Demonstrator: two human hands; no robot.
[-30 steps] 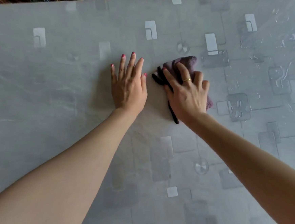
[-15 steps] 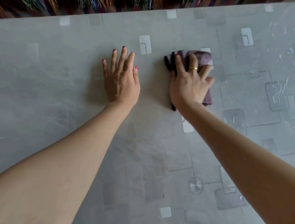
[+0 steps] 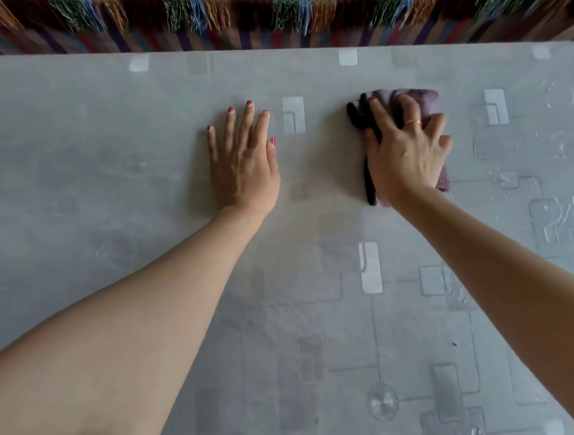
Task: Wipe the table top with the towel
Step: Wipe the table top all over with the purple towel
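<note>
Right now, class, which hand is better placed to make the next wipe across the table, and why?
The right hand. It already presses the towel flat on the table, beside the streaky patch on that side. The left hand lies bare and flat, apart from the towel.

Both forearms are bare, with no sleeves in view. The left hand [image 3: 243, 162] has pink-red polish on its nails. The right hand [image 3: 407, 153] wears a thin gold ring [image 3: 412, 122] on one finger, its nails polished the same.
</note>
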